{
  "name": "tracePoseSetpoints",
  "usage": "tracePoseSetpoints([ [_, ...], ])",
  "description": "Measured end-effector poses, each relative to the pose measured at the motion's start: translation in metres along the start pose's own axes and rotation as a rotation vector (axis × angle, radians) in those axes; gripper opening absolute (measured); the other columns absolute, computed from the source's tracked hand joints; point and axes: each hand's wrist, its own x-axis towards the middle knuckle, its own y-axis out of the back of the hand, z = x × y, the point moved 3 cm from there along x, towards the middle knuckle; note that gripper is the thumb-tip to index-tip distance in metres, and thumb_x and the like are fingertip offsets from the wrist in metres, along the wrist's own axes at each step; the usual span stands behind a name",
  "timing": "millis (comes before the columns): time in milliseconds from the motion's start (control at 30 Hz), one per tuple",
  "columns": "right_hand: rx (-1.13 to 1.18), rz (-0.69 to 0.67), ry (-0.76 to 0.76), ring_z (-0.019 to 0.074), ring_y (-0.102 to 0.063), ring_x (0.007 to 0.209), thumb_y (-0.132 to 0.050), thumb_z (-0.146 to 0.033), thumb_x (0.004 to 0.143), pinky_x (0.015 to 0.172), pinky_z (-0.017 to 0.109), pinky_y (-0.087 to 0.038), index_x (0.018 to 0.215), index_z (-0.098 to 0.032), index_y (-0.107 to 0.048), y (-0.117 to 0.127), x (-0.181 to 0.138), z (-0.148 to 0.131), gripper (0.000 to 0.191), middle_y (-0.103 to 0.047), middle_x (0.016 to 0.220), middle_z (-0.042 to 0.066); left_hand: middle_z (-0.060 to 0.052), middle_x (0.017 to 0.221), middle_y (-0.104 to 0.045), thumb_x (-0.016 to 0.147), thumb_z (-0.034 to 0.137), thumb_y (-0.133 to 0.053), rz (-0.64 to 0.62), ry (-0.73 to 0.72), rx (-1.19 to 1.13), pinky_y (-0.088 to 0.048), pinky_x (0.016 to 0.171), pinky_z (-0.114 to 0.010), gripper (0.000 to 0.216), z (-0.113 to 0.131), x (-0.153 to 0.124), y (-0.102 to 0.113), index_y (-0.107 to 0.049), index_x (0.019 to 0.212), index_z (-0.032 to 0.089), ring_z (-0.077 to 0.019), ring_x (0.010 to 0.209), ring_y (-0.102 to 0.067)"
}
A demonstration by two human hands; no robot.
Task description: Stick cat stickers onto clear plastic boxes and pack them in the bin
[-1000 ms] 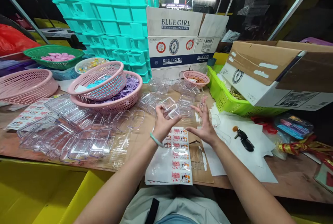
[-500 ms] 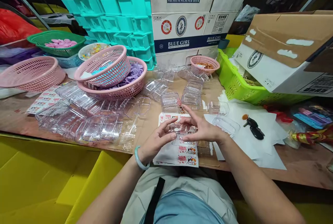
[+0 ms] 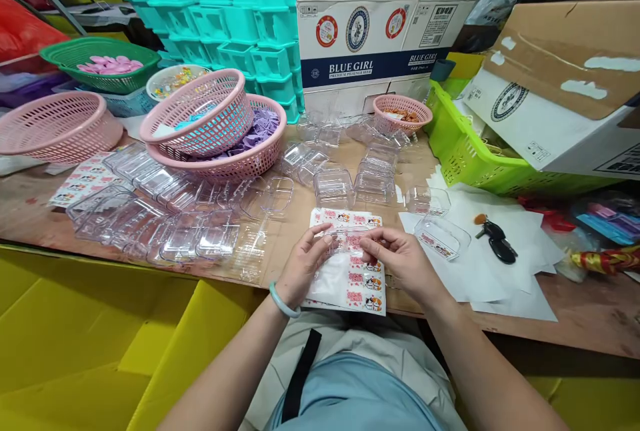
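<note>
A clear plastic box (image 3: 343,239) is held between my two hands, above a sheet of stickers (image 3: 367,297) with pink lettering and cartoon cats and dogs. My left hand (image 3: 306,259) grips its left side between thumb and fingers. On the right side, my right hand (image 3: 403,259) has its thumb and curled fingers pinched together at the edge. The box is see-through, so its exact outline is hard to make out. Just right of my right hand lies another clear box (image 3: 443,234) with a printed sticker on it.
Clear plastic boxes (image 3: 170,234) spread over the left of the table. Pink baskets (image 3: 215,167) hold purple and blue pieces. White papers (image 3: 480,277) with car keys (image 3: 500,247) lie right. Turquoise crates (image 3: 235,17), a beer carton (image 3: 360,37) and a lime basket (image 3: 480,164) stand behind.
My right hand's raised index finger has come down, and its fingers have closed on the box's right edge. My left hand stays at the left side. The whole view has shifted slightly.
</note>
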Motion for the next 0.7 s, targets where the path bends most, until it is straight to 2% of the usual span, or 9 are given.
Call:
tracePoseSetpoints([
  [200, -0.188, -0.091, 0.008, 0.0092, -0.046, 0.052, -0.065, -0.051, 0.079, 0.049, 0.022, -0.035, 0.070, -0.016, -0.064, 0.0018, 0.0071, -0.0064, 0.036, -0.059, 0.057, -0.001, -0.009, 0.108, -0.068, 0.076, 0.034, -0.074, -0.048, 0.022, -0.039, -0.041, 0.100, -0.039, 0.050, -0.0016, 0.0019, 0.0028, -0.062, 0.122, 0.020, -0.0210, 0.102, -0.063],
  [700, -0.325, -0.085, -0.019, 0.0113, -0.046, 0.052, -0.063, -0.053, 0.079, 0.051, 0.024, -0.034, 0.065, -0.018, -0.061, -0.0055, 0.0100, -0.0071, 0.037, -0.059, 0.057, 0.000, -0.006, 0.102, -0.068, 0.074, 0.034, -0.076, -0.042, -0.008, -0.064, -0.043, 0.093, -0.032, 0.048, -0.0041, 0.0021, 0.0042, -0.065, 0.119, 0.021, -0.0175, 0.097, -0.062],
])
